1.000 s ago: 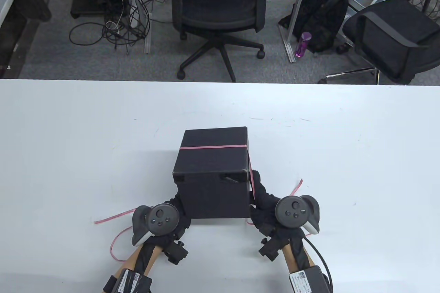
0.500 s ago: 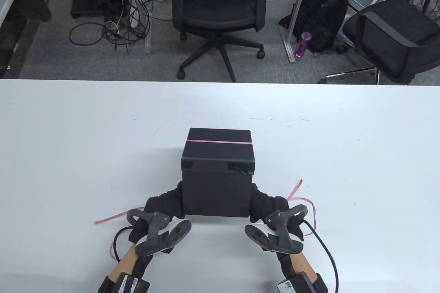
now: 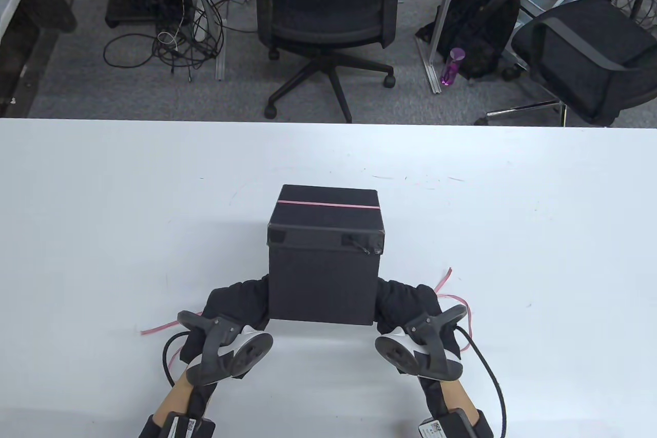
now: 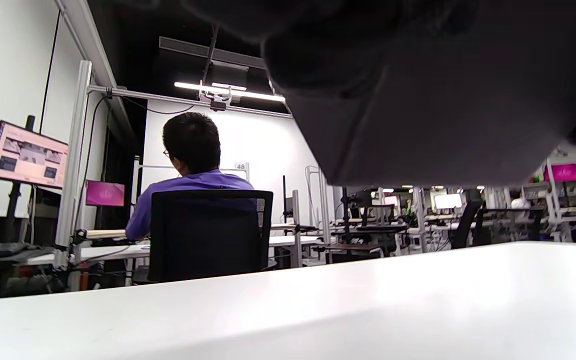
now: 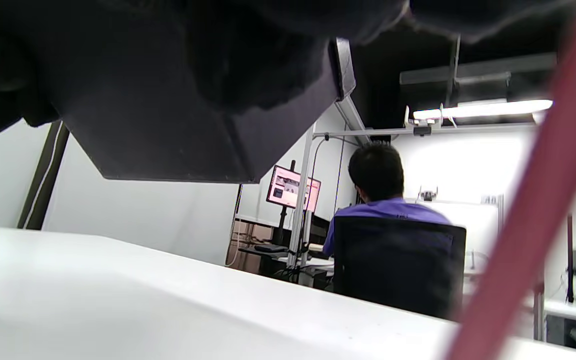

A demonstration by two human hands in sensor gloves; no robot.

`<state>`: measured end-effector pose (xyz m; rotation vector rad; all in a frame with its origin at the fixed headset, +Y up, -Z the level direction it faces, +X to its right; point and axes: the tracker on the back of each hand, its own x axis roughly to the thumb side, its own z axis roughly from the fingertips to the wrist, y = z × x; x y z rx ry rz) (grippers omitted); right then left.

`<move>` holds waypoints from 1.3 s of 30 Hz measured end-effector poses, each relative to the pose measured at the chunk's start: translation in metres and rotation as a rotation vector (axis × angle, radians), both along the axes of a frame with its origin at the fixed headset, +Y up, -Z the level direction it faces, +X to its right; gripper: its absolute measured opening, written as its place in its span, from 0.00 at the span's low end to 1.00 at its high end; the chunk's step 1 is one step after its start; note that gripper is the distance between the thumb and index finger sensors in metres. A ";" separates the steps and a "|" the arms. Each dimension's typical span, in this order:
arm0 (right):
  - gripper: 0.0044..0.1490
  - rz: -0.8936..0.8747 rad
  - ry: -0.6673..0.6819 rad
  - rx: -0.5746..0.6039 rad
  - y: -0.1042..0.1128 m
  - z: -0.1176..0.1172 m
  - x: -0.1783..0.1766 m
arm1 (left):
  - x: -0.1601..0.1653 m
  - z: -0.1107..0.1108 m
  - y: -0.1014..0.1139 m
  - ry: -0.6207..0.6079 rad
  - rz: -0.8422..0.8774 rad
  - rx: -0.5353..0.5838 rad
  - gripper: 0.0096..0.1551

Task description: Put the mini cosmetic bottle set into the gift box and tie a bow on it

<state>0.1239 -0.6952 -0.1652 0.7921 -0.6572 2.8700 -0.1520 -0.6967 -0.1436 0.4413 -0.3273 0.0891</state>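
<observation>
A black lidded gift box (image 3: 323, 273) is held between my two hands near the table's front edge. A thin pink ribbon (image 3: 328, 203) crosses its lid. My left hand (image 3: 236, 302) presses on the box's lower left side and my right hand (image 3: 405, 299) on its lower right side, palms facing inward. Both wrist views show the box (image 4: 428, 100) (image 5: 168, 115) raised off the table, its underside visible. The ribbon's loose ends lie on the table at the left (image 3: 159, 327) and right (image 3: 444, 281). A blurred ribbon strand (image 5: 533, 210) hangs close to the right wrist camera. No bottles are visible.
The white table (image 3: 102, 227) stretches wide on both sides of the box. Beyond its far edge stand an office chair (image 3: 328, 6), a second chair (image 3: 580, 58), a backpack (image 3: 482, 22) and floor cables. A seated person (image 4: 193, 185) works at another desk.
Both hands turned from palm-down to palms facing inward on the box sides. The box swung square to the camera and rose a little, and the ribbon now runs straight across the lid.
</observation>
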 end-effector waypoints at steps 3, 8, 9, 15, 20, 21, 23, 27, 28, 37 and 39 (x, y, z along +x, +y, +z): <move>0.38 -0.089 0.035 -0.032 0.004 0.000 0.003 | -0.004 0.001 0.006 -0.028 0.074 -0.013 0.29; 0.38 -0.139 0.042 -0.014 0.008 0.002 0.005 | -0.005 0.004 0.013 -0.059 0.107 0.017 0.29; 0.38 -0.150 0.047 -0.014 0.008 0.002 0.005 | -0.006 0.005 0.013 -0.064 0.111 0.022 0.29; 0.36 -0.318 0.077 -0.041 0.015 0.006 0.006 | -0.012 0.008 0.022 -0.100 0.245 0.025 0.29; 0.35 -0.389 0.071 -0.063 0.016 0.008 0.005 | -0.016 0.009 0.025 -0.107 0.354 -0.021 0.29; 0.35 -0.402 0.068 -0.070 0.016 0.008 0.005 | -0.017 0.008 0.025 -0.108 0.374 -0.038 0.29; 0.34 -0.457 0.059 -0.113 0.015 0.006 0.007 | -0.019 0.004 0.024 -0.095 0.452 -0.131 0.29; 0.32 -0.553 0.041 -0.200 0.014 0.003 0.011 | -0.024 -0.002 0.019 -0.081 0.616 -0.298 0.29; 0.32 -0.566 0.040 -0.253 0.014 0.002 0.011 | -0.025 -0.004 0.017 -0.071 0.656 -0.369 0.29; 0.32 -0.543 0.034 -0.552 0.007 -0.006 0.012 | -0.029 -0.015 0.003 -0.026 0.701 -0.725 0.29; 0.32 -0.534 0.021 -0.563 0.005 -0.007 0.012 | -0.027 -0.015 0.000 -0.016 0.695 -0.738 0.29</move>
